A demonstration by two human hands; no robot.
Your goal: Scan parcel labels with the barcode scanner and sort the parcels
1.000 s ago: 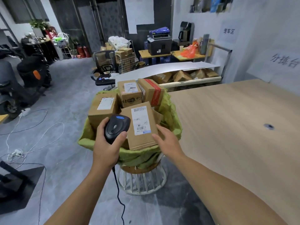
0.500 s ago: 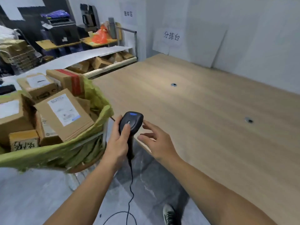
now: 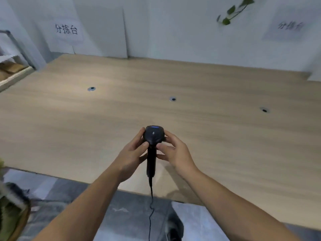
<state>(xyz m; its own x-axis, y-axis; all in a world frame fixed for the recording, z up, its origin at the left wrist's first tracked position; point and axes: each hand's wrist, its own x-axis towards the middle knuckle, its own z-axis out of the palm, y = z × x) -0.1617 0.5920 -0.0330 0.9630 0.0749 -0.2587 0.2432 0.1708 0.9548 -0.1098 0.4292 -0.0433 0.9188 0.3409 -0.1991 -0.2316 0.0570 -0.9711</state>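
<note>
Left hand [image 3: 132, 157]: fingers [image 3: 139, 135] curled against the left side of the barcode scanner [image 3: 153, 136] head, thumb laid across the neck just below it, holding the scanner. Right hand [image 3: 177, 153]: fingers [image 3: 169, 134] bent round the right side of the same head, thumb tip meeting the neck opposite the left thumb, also holding. The scanner sits between the two sets of fingers, black, head pointing away from the person, handle running back toward the wrists; a small blue light shows on the far end of the head. It is held over the near part of the surface [image 3: 208, 80] — whether the handle touches the wood, cannot tell. Cable [image 3: 150, 214] leaves the handle end, drops below the wrists and passes over the near edge of the surface down to the grey floor [image 3: 121, 211]. Beyond the fingertips: pale wood grain with three round metal-ringed holes [image 3: 173, 99] in a loose row. Behind that, a white wall with two paper signs, one far left [image 3: 66, 29] and one far right [image 3: 289, 26], the right one blurred. Green plant sprig [image 3: 232, 11] hangs at top right. Left of the left forearm, at the frame edge — part of a green-lined basket [image 3: 10, 214], blurred.
</note>
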